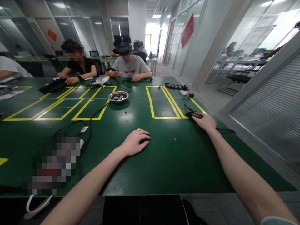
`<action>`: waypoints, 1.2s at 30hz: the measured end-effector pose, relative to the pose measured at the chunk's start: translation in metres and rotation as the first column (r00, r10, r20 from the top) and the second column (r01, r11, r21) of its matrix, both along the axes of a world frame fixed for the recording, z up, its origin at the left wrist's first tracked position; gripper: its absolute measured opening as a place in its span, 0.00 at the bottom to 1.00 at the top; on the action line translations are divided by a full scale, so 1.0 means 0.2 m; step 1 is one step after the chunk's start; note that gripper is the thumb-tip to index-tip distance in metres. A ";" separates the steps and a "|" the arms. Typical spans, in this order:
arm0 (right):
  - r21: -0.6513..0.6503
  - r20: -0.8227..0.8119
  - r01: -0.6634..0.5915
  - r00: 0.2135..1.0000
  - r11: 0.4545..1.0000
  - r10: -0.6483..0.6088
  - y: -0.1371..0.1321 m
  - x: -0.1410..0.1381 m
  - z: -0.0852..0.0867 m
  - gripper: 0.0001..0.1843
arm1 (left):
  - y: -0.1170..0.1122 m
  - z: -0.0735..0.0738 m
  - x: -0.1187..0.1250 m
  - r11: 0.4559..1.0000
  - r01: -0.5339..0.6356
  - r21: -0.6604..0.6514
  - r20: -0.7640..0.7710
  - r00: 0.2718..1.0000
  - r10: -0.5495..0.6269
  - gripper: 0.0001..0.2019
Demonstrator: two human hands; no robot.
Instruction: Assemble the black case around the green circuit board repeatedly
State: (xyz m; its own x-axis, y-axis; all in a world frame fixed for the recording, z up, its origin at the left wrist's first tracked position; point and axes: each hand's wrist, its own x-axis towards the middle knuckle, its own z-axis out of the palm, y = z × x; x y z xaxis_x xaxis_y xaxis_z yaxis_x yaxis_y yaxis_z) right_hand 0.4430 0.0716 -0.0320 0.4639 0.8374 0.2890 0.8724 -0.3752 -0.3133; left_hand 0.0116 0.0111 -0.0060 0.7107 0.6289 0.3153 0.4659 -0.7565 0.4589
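My right hand (207, 122) is closed over a small black corded device (196, 115) with coloured marks, at the right side of the green table (164, 168). A dark cable (226, 129) trails from under that hand to the right, and another cord runs from the device to a dark round end (191, 95) farther back. I cannot tell the device's exact kind. My left hand (136, 142) rests palm down near the table's middle, holding nothing I can see. Its fingers are loosely bent and apart, with a dark shadow between thumb and forefinger.
A metal bowl (118, 97) with small metal pieces stands mid-table. Yellow tape (166, 117) marks rectangles. A folded black tripod-like item (177, 86) lies at the back right. A blurred bag-like object (58, 162) sits left. Across the table, a grey-shirted person (131, 64) holds a dark tool.
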 end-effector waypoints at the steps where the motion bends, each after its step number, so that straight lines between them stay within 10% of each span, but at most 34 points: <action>1: -0.025 -0.013 -0.004 1.000 1.000 0.004 0.00 -0.04 0.02 0.27 | 0.00 0.00 0.00 1.000 0.000 0.000 0.000 1.000 0.000 0.09; 7: -0.009 -0.096 -0.453 0.888 0.891 0.450 -0.08 -0.49 0.09 0.19 | 0.00 0.01 0.01 0.999 -0.040 0.026 0.079 0.996 0.038 0.15; 13: 0.078 -0.205 -0.965 0.229 0.249 0.952 -0.32 -0.94 0.12 0.14 | -0.05 0.07 0.00 0.993 0.042 0.107 0.116 0.992 -0.054 0.19; 15: 0.075 -0.227 -0.985 0.133 0.154 0.965 -0.38 -1.00 0.13 0.11 | -0.06 0.07 0.01 0.992 0.077 0.099 0.044 0.996 -0.082 0.18; 36: 0.111 -0.273 -0.923 0.329 0.369 0.904 -0.28 -0.76 0.16 0.19 | -0.01 0.03 -0.01 0.996 -0.067 0.056 -0.051 0.996 0.069 0.30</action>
State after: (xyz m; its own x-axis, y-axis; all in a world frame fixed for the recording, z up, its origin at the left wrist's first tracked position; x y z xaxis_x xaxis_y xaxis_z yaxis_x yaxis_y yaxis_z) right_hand 0.2911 0.0148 0.0006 -0.5621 0.7908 0.2422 0.5699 0.5826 -0.5795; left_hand 0.0091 0.0096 -0.0003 0.6833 0.6593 0.3137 0.5394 -0.7454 0.3916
